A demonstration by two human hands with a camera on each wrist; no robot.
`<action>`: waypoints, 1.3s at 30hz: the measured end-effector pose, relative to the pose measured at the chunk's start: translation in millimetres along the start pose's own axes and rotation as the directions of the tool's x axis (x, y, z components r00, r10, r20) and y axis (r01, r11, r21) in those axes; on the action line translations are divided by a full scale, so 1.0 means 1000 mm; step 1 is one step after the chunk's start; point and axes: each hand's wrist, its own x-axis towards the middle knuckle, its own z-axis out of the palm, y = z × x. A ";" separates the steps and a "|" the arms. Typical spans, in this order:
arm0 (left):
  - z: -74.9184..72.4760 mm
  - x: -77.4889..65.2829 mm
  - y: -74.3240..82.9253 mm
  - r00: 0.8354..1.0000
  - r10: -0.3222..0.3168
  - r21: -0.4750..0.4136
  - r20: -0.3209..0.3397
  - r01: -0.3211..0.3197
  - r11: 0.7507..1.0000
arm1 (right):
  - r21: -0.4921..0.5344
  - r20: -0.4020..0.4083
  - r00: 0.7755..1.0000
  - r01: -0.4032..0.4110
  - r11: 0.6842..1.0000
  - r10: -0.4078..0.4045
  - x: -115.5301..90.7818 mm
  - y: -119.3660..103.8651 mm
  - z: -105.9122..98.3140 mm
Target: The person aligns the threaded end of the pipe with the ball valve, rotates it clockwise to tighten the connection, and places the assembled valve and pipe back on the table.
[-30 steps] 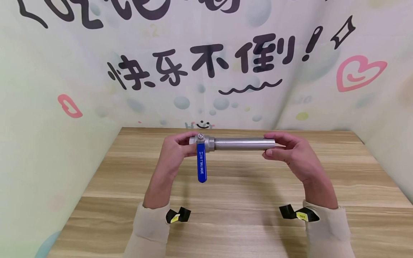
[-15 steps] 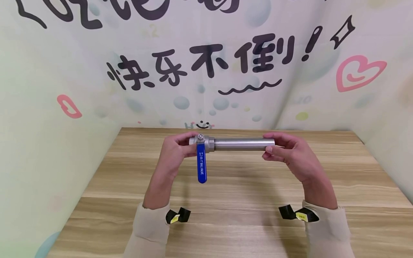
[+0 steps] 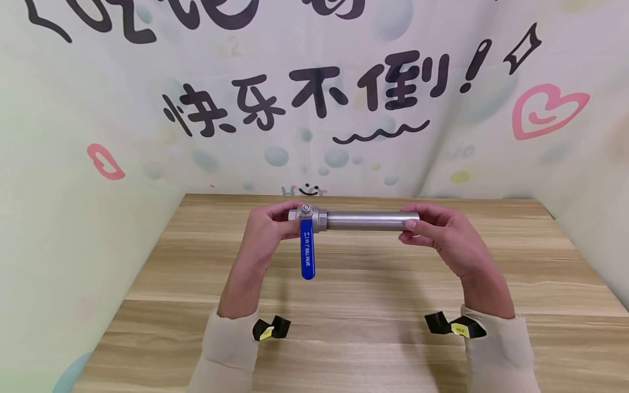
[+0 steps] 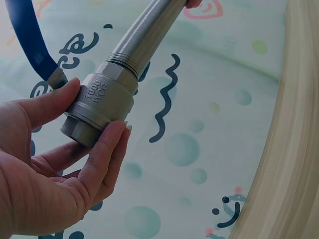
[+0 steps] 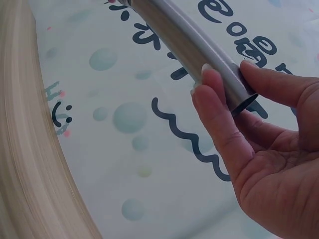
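Observation:
A steel ball valve [image 4: 102,99] with a blue lever handle [image 3: 307,248] is joined to a straight metal pipe [image 3: 368,220]. Threads show at the joint in the left wrist view. My left hand [image 3: 262,232] grips the valve body, thumb on the near side and fingers around the far side. At the pipe's other end, my right hand [image 3: 447,234] pinches it between thumb and fingers; the open pipe end faces the palm in the right wrist view. The assembly is held level above the table, its lever pointing toward me. Some fingertips are hidden behind the metal in the head view.
Below the hands lies a wood-grain table [image 3: 344,327]. A printed white backdrop [image 3: 221,164] with black lettering and pink hearts rises behind the table's far edge and along both sides. Each sleeve cuff carries a black wrist mount [image 3: 454,326].
My right thumb has shifted slightly up onto the near side of the pipe, and the fingers below it show more. The valve and my left hand stay nearly still.

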 end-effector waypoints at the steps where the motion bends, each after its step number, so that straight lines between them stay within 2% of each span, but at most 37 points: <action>1: 0.000 0.000 0.000 1.000 0.001 -0.001 0.000 -0.001 1.000 | -0.005 -0.002 1.000 -0.002 1.000 0.002 0.000 0.000 0.000; 10: 0.001 0.000 0.001 1.000 0.004 -0.009 0.012 -0.004 1.000 | 0.004 -0.003 1.000 -0.022 1.000 0.022 0.000 -0.001 -0.001; 19: 0.001 0.001 0.001 1.000 0.007 -0.012 0.014 -0.007 1.000 | 0.028 0.008 1.000 0.016 0.999 -0.016 0.002 -0.001 0.000; 25: 0.002 0.002 0.000 1.000 0.009 -0.018 0.014 -0.008 1.000 | 0.043 -0.010 1.000 0.004 0.999 -0.004 0.001 -0.002 0.000; 33: 0.001 0.000 0.000 1.000 0.006 -0.007 0.011 -0.006 1.000 | -0.065 0.008 0.999 0.033 0.997 -0.033 -0.002 0.000 -0.001; 39: 0.000 -0.001 0.001 1.000 0.007 -0.009 0.014 -0.006 1.000 | -0.085 0.012 0.999 0.041 0.996 -0.040 -0.003 0.000 -0.001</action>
